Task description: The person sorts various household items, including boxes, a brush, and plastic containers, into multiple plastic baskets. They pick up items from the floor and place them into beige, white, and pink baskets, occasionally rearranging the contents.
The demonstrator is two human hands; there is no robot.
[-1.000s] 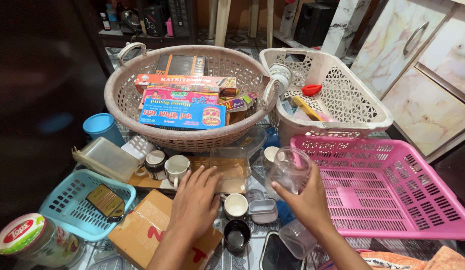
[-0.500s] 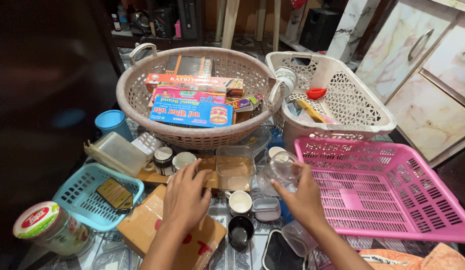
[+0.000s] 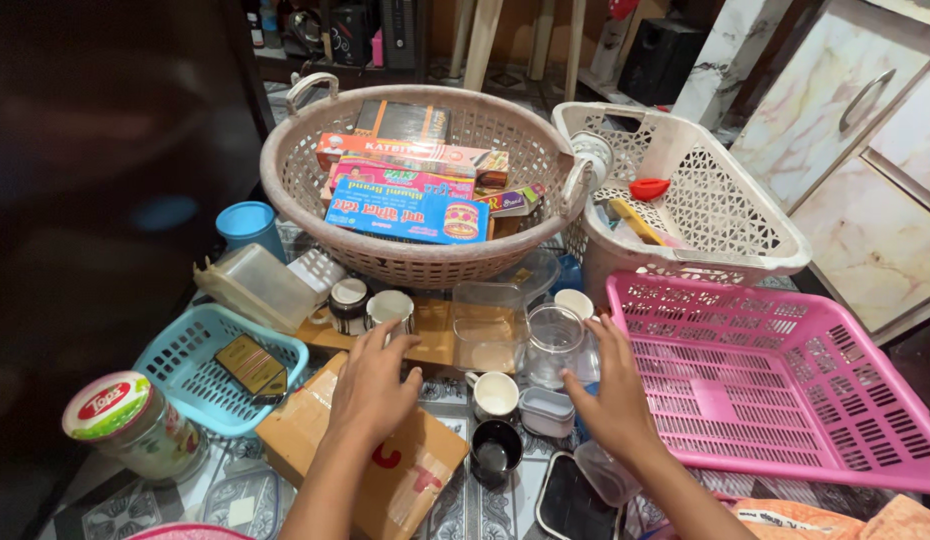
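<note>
Clear plastic jar (image 3: 555, 340) now stands set down among the cups, upright and mouth up, just left of the pink basket (image 3: 775, 380).

A second ago the right hand (image 3: 613, 392) held the jar up, gripped around its side; now the fingers are spread and loose beside it, at most grazing its wall, so it looks released. The left hand (image 3: 373, 385) lies open, palm down, on the cardboard box (image 3: 360, 450), fingertips reaching toward a white cup (image 3: 389, 308). Counted: four baskets (round beige (image 3: 285, 170), white (image 3: 775, 235), pink, small blue (image 3: 170, 350)), about four small cups near the hands, one black cup (image 3: 496, 447), one red-lidded jar (image 3: 135, 425), one blue tumbler (image 3: 249, 226).
</note>
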